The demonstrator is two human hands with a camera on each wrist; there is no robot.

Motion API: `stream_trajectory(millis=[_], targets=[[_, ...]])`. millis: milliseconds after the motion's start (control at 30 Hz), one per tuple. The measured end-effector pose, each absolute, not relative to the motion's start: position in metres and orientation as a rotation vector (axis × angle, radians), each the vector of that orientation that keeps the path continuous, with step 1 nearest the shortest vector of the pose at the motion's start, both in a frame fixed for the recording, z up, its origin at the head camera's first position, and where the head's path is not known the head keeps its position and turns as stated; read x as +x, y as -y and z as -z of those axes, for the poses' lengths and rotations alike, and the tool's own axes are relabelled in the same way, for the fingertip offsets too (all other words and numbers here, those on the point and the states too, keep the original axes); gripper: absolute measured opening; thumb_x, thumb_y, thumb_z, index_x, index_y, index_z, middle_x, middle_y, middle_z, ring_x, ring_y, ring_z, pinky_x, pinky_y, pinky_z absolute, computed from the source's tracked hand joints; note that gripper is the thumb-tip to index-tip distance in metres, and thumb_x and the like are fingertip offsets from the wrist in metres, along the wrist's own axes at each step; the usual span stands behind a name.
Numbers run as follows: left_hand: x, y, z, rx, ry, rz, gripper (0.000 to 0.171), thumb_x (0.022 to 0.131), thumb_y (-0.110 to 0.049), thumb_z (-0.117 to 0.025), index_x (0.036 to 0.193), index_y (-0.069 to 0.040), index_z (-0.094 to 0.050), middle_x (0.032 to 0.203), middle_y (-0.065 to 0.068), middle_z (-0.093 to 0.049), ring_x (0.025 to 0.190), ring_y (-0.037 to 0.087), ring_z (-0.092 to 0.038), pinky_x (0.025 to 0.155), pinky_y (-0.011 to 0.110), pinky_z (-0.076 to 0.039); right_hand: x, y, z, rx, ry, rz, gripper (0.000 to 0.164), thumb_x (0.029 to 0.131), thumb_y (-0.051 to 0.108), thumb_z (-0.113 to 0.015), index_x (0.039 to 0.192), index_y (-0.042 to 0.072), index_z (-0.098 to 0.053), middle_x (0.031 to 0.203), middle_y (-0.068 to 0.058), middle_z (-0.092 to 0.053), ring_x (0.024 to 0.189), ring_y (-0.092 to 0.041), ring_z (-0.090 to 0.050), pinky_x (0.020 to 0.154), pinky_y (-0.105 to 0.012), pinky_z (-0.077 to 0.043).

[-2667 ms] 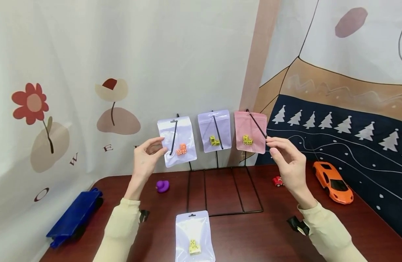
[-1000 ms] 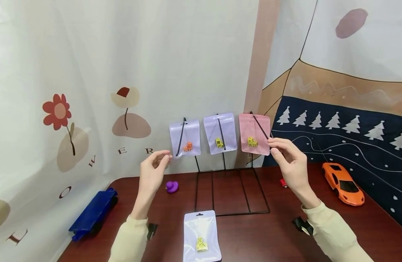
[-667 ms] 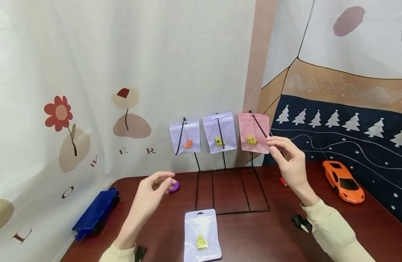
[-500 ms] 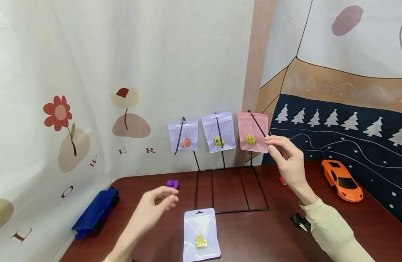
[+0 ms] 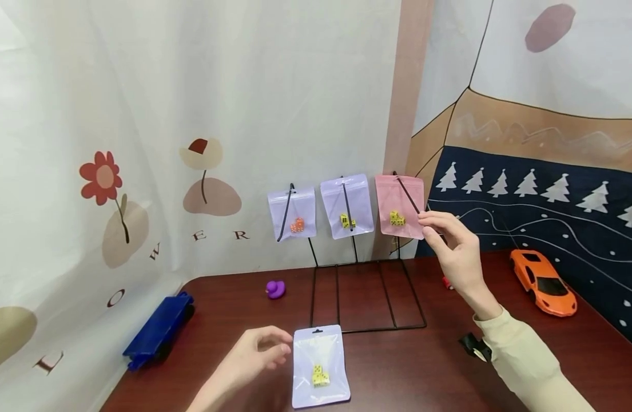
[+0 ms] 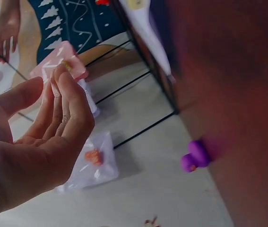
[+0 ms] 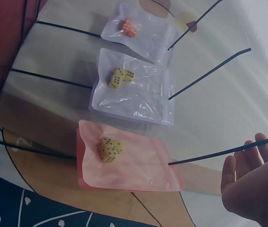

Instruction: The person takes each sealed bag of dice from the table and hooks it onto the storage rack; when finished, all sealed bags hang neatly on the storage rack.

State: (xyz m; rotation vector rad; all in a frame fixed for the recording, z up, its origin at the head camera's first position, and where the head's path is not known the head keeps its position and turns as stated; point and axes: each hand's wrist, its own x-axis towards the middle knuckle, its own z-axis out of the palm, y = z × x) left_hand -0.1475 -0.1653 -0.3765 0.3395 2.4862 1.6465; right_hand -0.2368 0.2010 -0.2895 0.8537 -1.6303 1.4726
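Observation:
My left hand (image 5: pixel 259 355), fingers loosely bent and holding nothing, is at the left edge of a lilac zip bag (image 5: pixel 323 349) with yellow dice that lies flat on the table. My right hand (image 5: pixel 457 252) pinches the end of the right-hand hook (image 7: pixel 219 152) of a black wire rack (image 5: pixel 367 331). On that hook hangs a pink bag (image 7: pixel 134 165) with yellow dice. The middle hook carries a lilac bag (image 7: pixel 134 90) of yellow dice. A lilac bag (image 5: pixel 292 206) with orange dice hangs on the left hook.
A purple rubber duck (image 5: pixel 276 289) sits left of the rack. A blue toy trailer (image 5: pixel 158 329) stands at the table's left edge. To the right are an orange toy car (image 5: pixel 544 283) and a small red toy (image 5: pixel 447 282), partly hidden behind the right hand.
My left hand has let go of the bag with orange dice, which now hangs on the left hook, and come down to the lying bag. My right hand keeps its pinch on the hook.

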Motion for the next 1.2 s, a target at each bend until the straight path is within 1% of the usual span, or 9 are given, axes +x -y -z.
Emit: stream_trajectory(millis=[200, 267, 433, 567, 733, 867, 1000, 1100, 1200], targets=[[-0.147, 0.165, 0.391, 0.234, -2.394, -1.616, 0.024, 0.090, -0.010, -0.066, 0.108, 0.006, -0.062, 0.097, 0.013, -0.064, 0.079, 0.024, -0.062, 0.068, 0.039, -0.057, -0.237, -0.201, 0.289, 0.860, 1.627, -1.467, 0.017, 0.085, -0.019, -0.053, 0.101, -0.019, -0.060, 0.107, -0.031, -0.056, 0.105, -0.020, -0.056, 0.094, -0.021, -0.045], [-0.148, 0.167, 0.396, 0.209, -2.358, -1.606, 0.025, 0.089, -0.009, -0.066, 0.109, 0.005, -0.061, 0.098, 0.013, -0.063, 0.080, 0.025, -0.061, 0.069, 0.040, -0.057, -0.238, -0.201, 0.288, 0.860, 1.625, -1.465, 0.017, 0.085, -0.019, -0.053, 0.101, -0.019, -0.060, 0.107, -0.031, -0.056, 0.105, -0.020, -0.056, 0.094, -0.021, -0.045], [-0.150, 0.173, 0.407, 0.193, -2.256, -1.591, 0.028, 0.086, -0.003, -0.066, 0.111, 0.008, -0.059, 0.090, 0.011, -0.062, 0.080, 0.023, -0.059, 0.073, 0.043, -0.057, -0.243, -0.203, 0.289, 0.872, 1.615, -1.475, 0.018, 0.085, -0.020, -0.053, 0.102, -0.018, -0.061, 0.108, -0.030, -0.057, 0.105, -0.020, -0.056, 0.094, -0.021, -0.045], [-0.152, 0.177, 0.411, 0.181, -2.230, -1.570, 0.032, 0.084, 0.000, -0.067, 0.113, 0.008, -0.057, 0.085, 0.010, -0.061, 0.080, 0.022, -0.059, 0.075, 0.043, -0.057, -0.252, -0.207, 0.297, 0.872, 1.612, -1.491, 0.021, 0.085, -0.019, -0.055, 0.103, -0.014, -0.063, 0.110, -0.025, -0.059, 0.106, -0.021, -0.055, 0.094, -0.021, -0.045], [-0.155, 0.181, 0.414, 0.169, -2.217, -1.531, 0.035, 0.083, -0.001, -0.068, 0.116, 0.007, -0.056, 0.089, 0.013, -0.062, 0.082, 0.023, -0.061, 0.077, 0.042, -0.056, -0.259, -0.212, 0.306, 0.854, 1.638, -1.504, 0.018, 0.089, -0.010, -0.057, 0.105, -0.010, -0.065, 0.112, -0.019, -0.060, 0.108, -0.023, -0.055, 0.095, -0.023, -0.045], [-0.159, 0.180, 0.414, 0.159, -2.232, -1.481, 0.035, 0.084, -0.005, -0.070, 0.116, 0.004, -0.058, 0.090, 0.012, -0.064, 0.083, 0.023, -0.061, 0.077, 0.040, -0.056, -0.259, -0.213, 0.306, 0.848, 1.659, -1.504, 0.018, 0.091, -0.005, -0.058, 0.107, -0.008, -0.065, 0.114, -0.016, -0.060, 0.109, -0.024, -0.054, 0.096, -0.024, -0.045], [-0.162, 0.178, 0.414, 0.113, -2.257, -1.434, 0.037, 0.084, -0.012, -0.073, 0.117, -0.001, -0.060, 0.092, 0.010, -0.065, 0.081, 0.022, -0.060, 0.077, 0.038, -0.056, -0.258, -0.213, 0.306, 0.848, 1.660, -1.501, 0.018, 0.090, -0.004, -0.059, 0.107, -0.009, -0.065, 0.114, -0.017, -0.060, 0.108, -0.023, -0.055, 0.095, -0.024, -0.046], [-0.164, 0.175, 0.414, 0.080, -2.256, -1.441, 0.036, 0.084, -0.011, -0.073, 0.116, -0.001, -0.060, 0.094, 0.010, -0.065, 0.082, 0.023, -0.061, 0.078, 0.041, -0.056, -0.258, -0.213, 0.306, 0.850, 1.656, -1.502, 0.018, 0.090, -0.005, -0.058, 0.106, -0.009, -0.065, 0.114, -0.017, -0.060, 0.108, -0.023, -0.055, 0.094, -0.023, -0.046], [-0.166, 0.173, 0.415, 0.098, -2.250, -1.462, 0.033, 0.085, -0.007, -0.070, 0.115, 0.001, -0.059, 0.095, 0.010, -0.064, 0.084, 0.023, -0.061, 0.078, 0.042, -0.056, -0.258, -0.213, 0.306, 0.854, 1.651, -1.504, 0.018, 0.090, -0.007, -0.058, 0.106, -0.009, -0.065, 0.113, -0.017, -0.060, 0.107, -0.023, -0.055, 0.094, -0.023, -0.046]])
